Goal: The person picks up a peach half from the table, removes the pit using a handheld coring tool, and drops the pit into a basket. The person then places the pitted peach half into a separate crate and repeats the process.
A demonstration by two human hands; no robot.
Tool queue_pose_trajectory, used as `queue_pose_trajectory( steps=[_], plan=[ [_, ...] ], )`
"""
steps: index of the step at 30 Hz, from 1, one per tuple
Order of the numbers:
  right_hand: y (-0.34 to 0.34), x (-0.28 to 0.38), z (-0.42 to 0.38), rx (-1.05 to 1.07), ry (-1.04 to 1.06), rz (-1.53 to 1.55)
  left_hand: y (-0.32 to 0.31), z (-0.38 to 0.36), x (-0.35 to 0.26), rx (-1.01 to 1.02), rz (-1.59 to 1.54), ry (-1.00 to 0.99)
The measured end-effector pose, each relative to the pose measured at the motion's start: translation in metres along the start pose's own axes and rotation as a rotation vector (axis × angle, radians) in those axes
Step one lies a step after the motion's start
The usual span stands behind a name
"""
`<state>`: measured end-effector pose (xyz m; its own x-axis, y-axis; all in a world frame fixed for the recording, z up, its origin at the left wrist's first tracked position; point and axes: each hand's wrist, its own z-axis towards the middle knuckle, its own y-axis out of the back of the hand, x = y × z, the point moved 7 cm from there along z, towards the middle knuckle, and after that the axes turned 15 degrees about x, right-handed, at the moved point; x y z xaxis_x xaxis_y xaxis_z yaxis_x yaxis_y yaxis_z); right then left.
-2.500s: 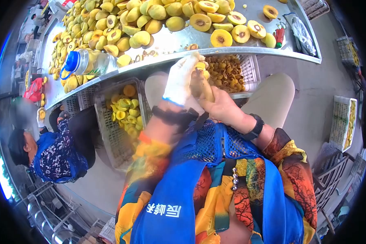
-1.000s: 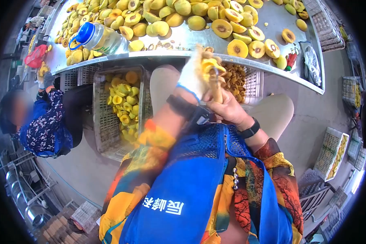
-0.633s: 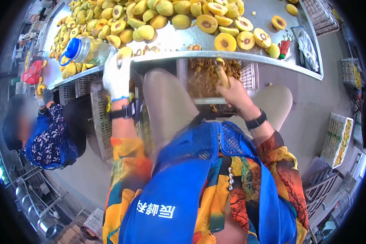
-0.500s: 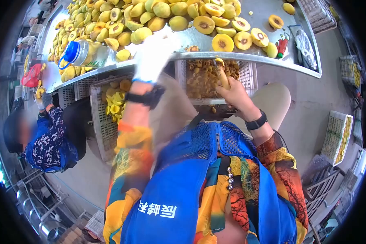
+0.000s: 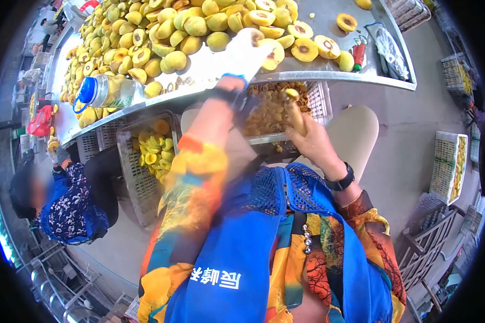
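Table: metal, spanning the top of the view; its raised front edge ran just beyond the person's knees, with bare, bright metal left of the gloved fingers.
Fruit heap: piled over the table's left and middle, thinning toward the right, where open metal lay.
Left crate: below the edge, partly filled with yellow pieces.
Scrap crate: also below the edge, between the knees, holding brown scraps.
Left hand: gloved, blurred; half a second earlier it was over bare metal at the heap's foot, and had since gone right and forward; whether it had closed could not be told.
Right hand: bare, gripping the tool as before, clear of the edge.
Tool: handle in the fist, tip pointing toward the table.
Cut half: on the table just inside the edge, by the gloved fingertips; contact was unclear.
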<state>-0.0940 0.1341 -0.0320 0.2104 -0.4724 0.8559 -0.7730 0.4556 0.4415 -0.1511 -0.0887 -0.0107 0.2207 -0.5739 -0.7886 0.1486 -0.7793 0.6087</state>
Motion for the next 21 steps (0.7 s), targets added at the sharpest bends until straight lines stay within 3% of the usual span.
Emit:
queue_pose_trajectory(
  steps=[5, 8, 10, 12, 16, 17, 20, 21],
  plan=[
    [0.002, 0.015, 0.019, -0.079, 0.127, 0.583, 0.001, -0.07, -0.019, 0.252, -0.729, 0.039],
    [-0.012, 0.031, 0.03, -0.035, 0.164, 0.923, -0.005, -0.094, -0.038, 0.212, -0.748, 0.025],
    [-0.02, 0.041, 0.031, 0.021, 0.172, 1.104, -0.018, -0.108, -0.028, 0.156, -1.055, 0.0],
    [-0.031, 0.035, 0.03, 0.001, 0.04, 1.172, -0.032, -0.123, -0.026, 0.046, -1.382, -0.066],
    [-0.032, 0.027, 0.03, -0.01, -0.047, 0.623, -0.044, -0.132, 0.008, -0.081, -1.547, 0.103],
    [-0.03, 0.022, 0.029, -0.015, -0.076, 0.479, -0.041, -0.127, 0.027, -0.181, -1.413, 0.014],
    [-0.015, 0.022, 0.02, -0.205, 0.195, -0.041, -0.019, -0.129, 0.028, -0.067, -1.403, -0.033],
    [-0.013, 0.023, 0.017, -0.104, 0.04, -0.027, -0.007, -0.134, 0.02, -0.091, -1.33, -0.002]
  ],
)
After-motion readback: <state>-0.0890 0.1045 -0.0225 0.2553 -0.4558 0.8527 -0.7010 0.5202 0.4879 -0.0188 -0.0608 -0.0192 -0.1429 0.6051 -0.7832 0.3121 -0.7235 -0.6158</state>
